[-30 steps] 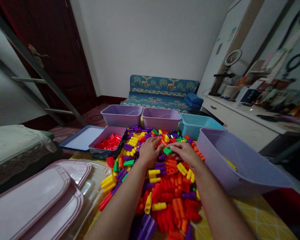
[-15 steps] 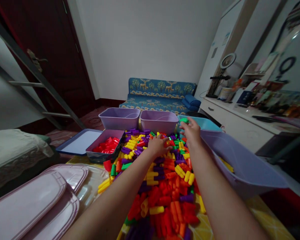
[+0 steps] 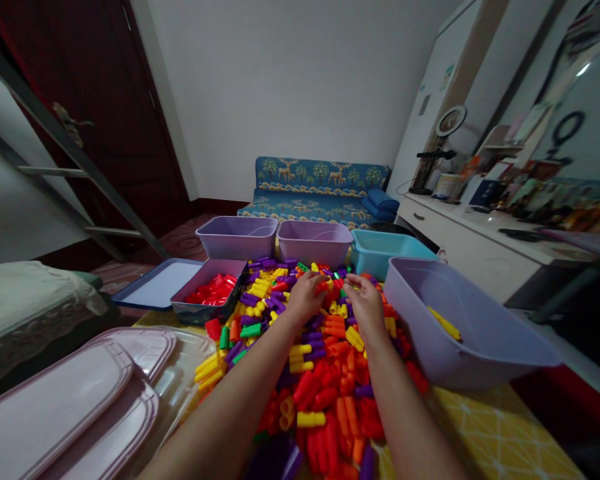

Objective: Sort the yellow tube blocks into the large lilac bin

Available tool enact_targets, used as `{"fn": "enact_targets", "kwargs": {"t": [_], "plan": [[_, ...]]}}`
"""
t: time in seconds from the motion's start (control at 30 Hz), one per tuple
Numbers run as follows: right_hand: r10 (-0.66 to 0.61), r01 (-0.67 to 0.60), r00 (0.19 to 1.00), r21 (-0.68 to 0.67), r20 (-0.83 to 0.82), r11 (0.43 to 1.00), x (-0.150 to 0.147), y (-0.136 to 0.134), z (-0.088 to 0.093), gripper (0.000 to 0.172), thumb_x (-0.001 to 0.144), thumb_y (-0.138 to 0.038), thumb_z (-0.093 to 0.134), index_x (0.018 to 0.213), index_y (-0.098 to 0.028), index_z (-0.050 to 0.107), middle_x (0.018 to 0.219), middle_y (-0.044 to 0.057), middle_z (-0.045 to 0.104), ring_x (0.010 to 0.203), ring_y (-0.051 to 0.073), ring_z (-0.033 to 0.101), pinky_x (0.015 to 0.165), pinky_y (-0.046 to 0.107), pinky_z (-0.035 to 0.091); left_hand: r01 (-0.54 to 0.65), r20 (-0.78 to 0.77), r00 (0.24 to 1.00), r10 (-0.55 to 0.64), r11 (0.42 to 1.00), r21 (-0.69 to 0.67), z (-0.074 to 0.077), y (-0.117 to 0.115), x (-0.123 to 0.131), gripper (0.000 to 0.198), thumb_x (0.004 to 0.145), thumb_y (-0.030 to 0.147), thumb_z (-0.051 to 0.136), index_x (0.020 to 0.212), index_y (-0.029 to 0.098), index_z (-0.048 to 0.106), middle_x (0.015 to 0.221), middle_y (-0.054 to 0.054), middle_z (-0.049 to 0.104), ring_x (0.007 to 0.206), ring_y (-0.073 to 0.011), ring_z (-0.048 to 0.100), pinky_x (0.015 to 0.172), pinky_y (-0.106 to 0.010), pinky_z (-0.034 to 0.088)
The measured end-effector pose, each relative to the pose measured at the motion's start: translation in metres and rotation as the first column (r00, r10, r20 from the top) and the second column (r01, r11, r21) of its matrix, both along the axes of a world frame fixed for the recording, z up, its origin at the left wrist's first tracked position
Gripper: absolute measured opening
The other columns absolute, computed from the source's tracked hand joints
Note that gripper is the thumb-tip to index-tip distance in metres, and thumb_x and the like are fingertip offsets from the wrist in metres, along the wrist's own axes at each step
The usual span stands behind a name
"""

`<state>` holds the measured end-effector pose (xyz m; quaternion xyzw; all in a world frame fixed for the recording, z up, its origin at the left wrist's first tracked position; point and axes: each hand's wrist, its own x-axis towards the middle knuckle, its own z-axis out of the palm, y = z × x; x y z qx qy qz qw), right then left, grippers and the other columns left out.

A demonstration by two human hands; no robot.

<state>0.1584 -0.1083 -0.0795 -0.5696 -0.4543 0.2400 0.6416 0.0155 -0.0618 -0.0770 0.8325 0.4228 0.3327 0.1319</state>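
Note:
My left hand (image 3: 306,297) is over the heap of plastic building blocks (image 3: 325,340), its fingers curled round a red block (image 3: 323,287). Close by on the right, my right hand (image 3: 366,303) reaches over the same heap with its fingers apart; I see nothing held in it. The blocks are short joined tubes in red, orange, yellow, green and purple. Beyond the hands stand a turquoise bin (image 3: 387,268) and two lilac bins. A dark-sided box (image 3: 207,319) at the left holds red pieces.
A large lilac bin (image 3: 460,363) with a few yellow pieces inside stands at the right. Pale pink lids (image 3: 65,400) lie at the left front, and a blue-rimmed lid (image 3: 157,283) lies behind them. A patterned sofa (image 3: 320,190) is by the wall.
My right hand has come down from the turquoise bin to the heap, and the green block it held is gone from its fingers. My left hand has shifted slightly left.

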Motion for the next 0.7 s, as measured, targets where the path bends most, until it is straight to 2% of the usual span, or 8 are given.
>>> {"fn": "enact_targets", "kwargs": {"t": [0.07, 0.17, 0.23, 0.37, 0.47, 0.57, 0.63, 0.7], "plan": [[0.025, -0.024, 0.995, -0.01, 0.095, 1.0, -0.001, 0.0, -0.006, 0.041, 0.072, -0.035, 0.06, 0.107, -0.015, 0.064, 0.106, 0.013, 0.069, 0.084, 0.022, 0.067, 0.078, 0.038, 0.053, 0.019, 0.108, 0.994, -0.02, 1.0, 0.006, 0.0, -0.001, -0.001, 0.037, 0.077, 0.012, 0.058, 0.112, 0.018, 0.066, 0.11, -0.007, 0.063, 0.101, -0.0194, 0.061, 0.092, -0.031, 0.047], [0.027, -0.02, 0.951, -0.028, 0.308, 0.999, -0.002, 0.0, -0.009, 0.041, 0.075, -0.03, 0.057, 0.113, -0.018, 0.063, 0.113, 0.011, 0.067, 0.094, 0.023, 0.065, 0.084, 0.04, 0.052, 0.065, 0.213, 0.974, -0.074, 0.997, 0.048, 0.004, -0.008, -0.008, 0.033, 0.076, 0.01, 0.059, 0.107, 0.019, 0.067, 0.104, -0.006, 0.065, 0.097, -0.0178, 0.062, 0.091, -0.03, 0.048], [0.03, -0.013, 0.885, -0.039, 0.465, 0.999, -0.004, -0.003, -0.007, 0.043, 0.076, -0.025, 0.054, 0.119, -0.019, 0.061, 0.119, 0.011, 0.065, 0.106, 0.024, 0.062, 0.092, 0.043, 0.049, 0.06, 0.247, 0.966, -0.077, 0.995, 0.074, 0.008, -0.015, -0.016, 0.03, 0.078, 0.011, 0.06, 0.105, 0.02, 0.068, 0.101, -0.005, 0.066, 0.094, -0.0169, 0.062, 0.088, -0.028, 0.049], [0.086, -0.014, 0.712, -0.109, 0.697, 0.994, -0.01, -0.01, 0.0, 0.059, 0.075, -0.017, 0.055, 0.134, -0.022, 0.051, 0.138, 0.012, 0.052, 0.129, 0.028, 0.046, 0.107, 0.046, 0.035, -0.041, 0.24, 0.971, 0.02, 0.995, 0.086, 0.009, -0.031, -0.037, 0.02, 0.083, 0.021, 0.06, 0.101, 0.021, 0.07, 0.097, -0.005, 0.067, 0.09, -0.0172, 0.062, 0.084, -0.029, 0.048], [0.16, 0.02, 0.636, -0.223, 0.755, 0.975, -0.016, -0.012, 0.0, 0.065, 0.076, -0.025, 0.061, 0.139, -0.03, 0.045, 0.146, 0.012, 0.042, 0.135, 0.033, 0.036, 0.106, 0.053, 0.032, -0.074, 0.154, 0.986, 0.062, 0.994, 0.074, 0.002, -0.039, -0.048, 0.023, 0.086, 0.031, 0.058, 0.101, 0.02, 0.071, 0.096, -0.008, 0.068, 0.091, -0.0198, 0.062, 0.084, -0.032, 0.048], [0.21, 0.021, 0.589, -0.275, 0.78, 0.961, -0.019, -0.01, -0.004, 0.054, 0.08, -0.037, 0.061, 0.133, -0.03, 0.052, 0.143, 0.012, 0.046, 0.136, 0.035, 0.034, 0.105, 0.058, 0.028, -0.083, 0.087, 0.993, 0.075, 0.993, 0.088, -0.006, -0.042, -0.051, 0.03, 0.087, 0.038, 0.057, 0.104, 0.018, 0.071, 0.101, -0.01, 0.067, 0.095, -0.0219, 0.061, 0.086, -0.035, 0.047], [0.184, 0.024, 0.594, -0.246, 0.783, 0.969, -0.019, -0.006, -0.005, 0.042, 0.082, -0.035, 0.059, 0.123, -0.027, 0.061, 0.133, 0.012, 0.056, 0.133, 0.032, 0.04, 0.106, 0.056, 0.029, -0.082, 0.069, 0.995, 0.076, 0.992, 0.095, -0.008, -0.042, -0.05, 0.031, 0.087, 0.039, 0.057, 0.105, 0.018, 0.07, 0.103, -0.01, 0.067, 0.097, -0.0223, 0.06, 0.088, -0.035, 0.047], [0.141, 0.0, 0.658, -0.188, 0.74, 0.982, -0.019, -0.004, -0.004, 0.033, 0.084, -0.032, 0.057, 0.114, -0.024, 0.066, 0.122, 0.012, 0.064, 0.123, 0.029, 0.05, 0.104, 0.051, 0.034, -0.089, 0.077, 0.994, 0.082, 0.992, 0.089, -0.009, -0.042, -0.048, 0.032, 0.088, 0.039, 0.055, 0.11, 0.019, 0.068, 0.106, -0.01, 0.067, 0.1, -0.0226, 0.06, 0.089, -0.036, 0.047]]}}
